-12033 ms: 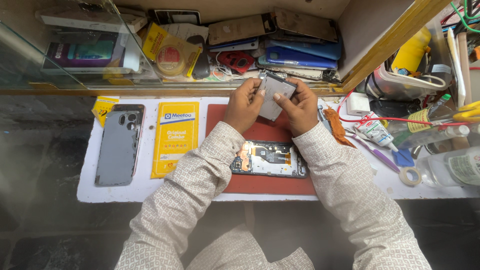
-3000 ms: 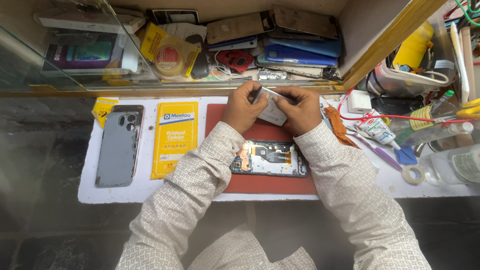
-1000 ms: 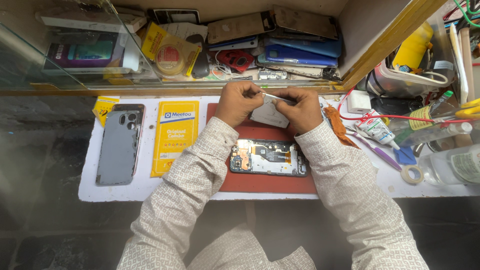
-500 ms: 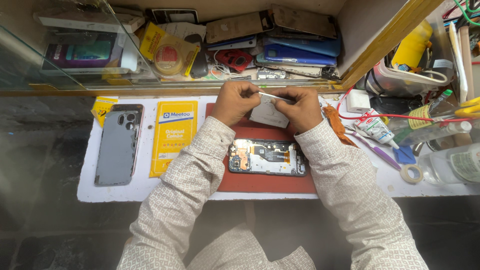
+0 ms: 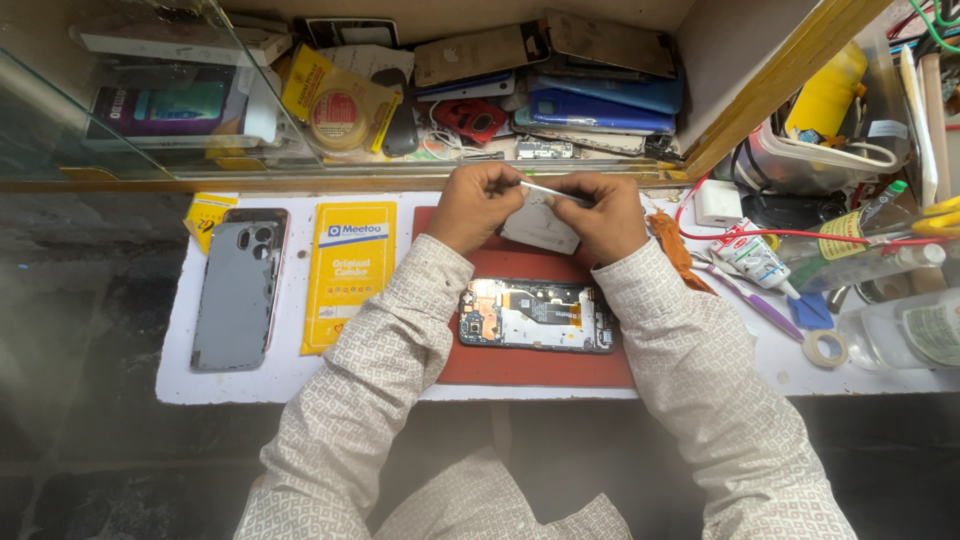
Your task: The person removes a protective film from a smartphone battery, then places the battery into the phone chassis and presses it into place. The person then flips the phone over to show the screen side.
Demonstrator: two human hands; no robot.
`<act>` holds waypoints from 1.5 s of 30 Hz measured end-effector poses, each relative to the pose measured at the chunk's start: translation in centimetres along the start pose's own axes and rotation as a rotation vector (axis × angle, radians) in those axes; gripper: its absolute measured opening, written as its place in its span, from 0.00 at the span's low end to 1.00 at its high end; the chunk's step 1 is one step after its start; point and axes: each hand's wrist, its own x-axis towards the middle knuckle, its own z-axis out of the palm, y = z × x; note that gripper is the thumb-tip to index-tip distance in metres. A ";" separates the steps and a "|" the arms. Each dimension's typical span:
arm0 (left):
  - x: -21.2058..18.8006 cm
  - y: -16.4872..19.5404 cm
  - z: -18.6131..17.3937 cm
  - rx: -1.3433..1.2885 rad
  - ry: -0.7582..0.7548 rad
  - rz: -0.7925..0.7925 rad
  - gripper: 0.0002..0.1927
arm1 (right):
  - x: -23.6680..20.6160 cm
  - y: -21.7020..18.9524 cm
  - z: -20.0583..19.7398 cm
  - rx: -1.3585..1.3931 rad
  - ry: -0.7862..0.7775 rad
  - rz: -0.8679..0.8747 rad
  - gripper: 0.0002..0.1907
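Observation:
My left hand (image 5: pixel 478 205) and my right hand (image 5: pixel 598 213) are raised together over the far edge of the red work mat (image 5: pixel 540 365). Between them they pinch a thin, light strip (image 5: pixel 553 192) stretched from one hand to the other. A pale flat rectangular part (image 5: pixel 540 228) sits just under the hands, partly hidden by my right hand. An opened phone (image 5: pixel 536 316) with its insides exposed lies flat on the mat, nearer to me than the hands.
A grey phone back cover (image 5: pixel 238 288) and a yellow flat package (image 5: pixel 348 272) lie on the white board at left. A glue tube (image 5: pixel 752 255), tape roll (image 5: pixel 826 348), purple tool and bottles crowd the right. A shelf of old phones and parts (image 5: pixel 560 75) runs behind, beside a glass pane.
The hands have stayed at the mat's far edge, holding the thin strip. Twelve seconds ago they held the pale part up higher, tilted toward me. The opened phone shifted slightly left on the mat.

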 end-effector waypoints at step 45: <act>-0.8 1.5 0.1 0.092 0.011 0.058 0.06 | 0.2 1.8 -0.3 0.228 -0.064 0.087 0.11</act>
